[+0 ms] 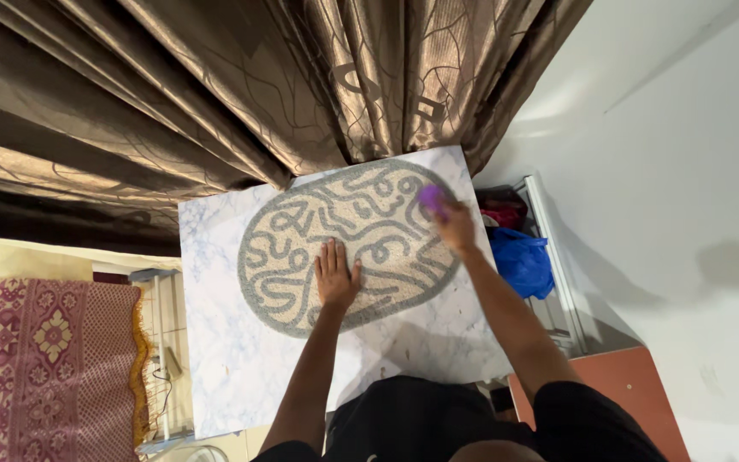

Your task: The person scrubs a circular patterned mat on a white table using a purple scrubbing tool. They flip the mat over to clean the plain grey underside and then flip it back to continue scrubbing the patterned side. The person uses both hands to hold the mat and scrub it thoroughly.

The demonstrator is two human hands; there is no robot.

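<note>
As the left hand (335, 275) pins it, oval mat (301, 248) well inside marble tabletop (215, 359) edges.

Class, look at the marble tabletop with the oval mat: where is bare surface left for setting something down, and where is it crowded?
Bare marble table lies left of the oval mat and below it, between the forearms. The mat's middle is taken by the left hand; its upper right by the right hand holding a purple object.
</note>
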